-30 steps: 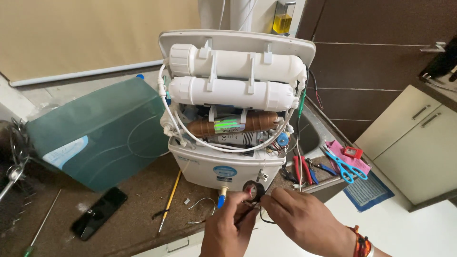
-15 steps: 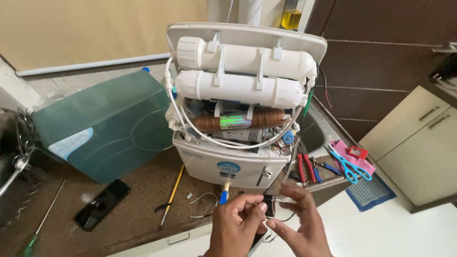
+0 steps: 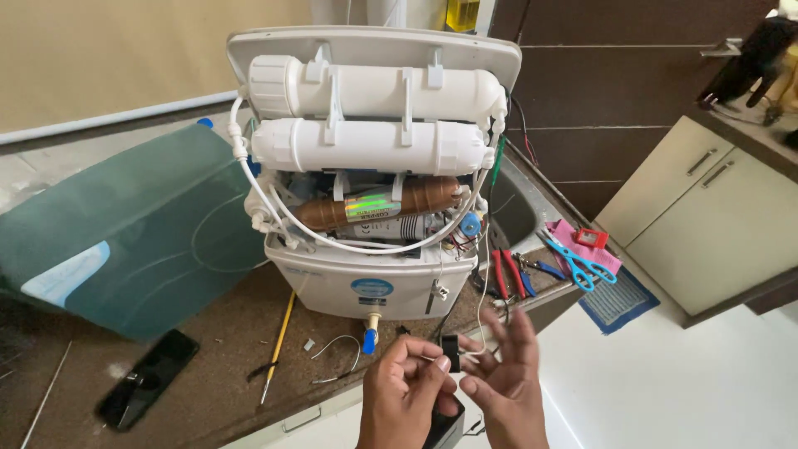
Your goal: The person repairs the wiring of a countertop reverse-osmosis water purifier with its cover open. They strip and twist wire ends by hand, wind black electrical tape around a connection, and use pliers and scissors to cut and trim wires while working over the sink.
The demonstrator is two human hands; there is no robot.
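both the left hand point(image 3: 407, 387) and right hand point(image 3: 503, 378) pinch a small boxy black plastic clip point(image 3: 450, 349).

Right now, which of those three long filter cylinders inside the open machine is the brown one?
The lowest cylinder, with a shiny green label around its middle. The two cylinders above it are plain white and thicker.

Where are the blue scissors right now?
In the head view, the blue scissors lie right of the water purifier, on a pink cloth beside the red pliers.
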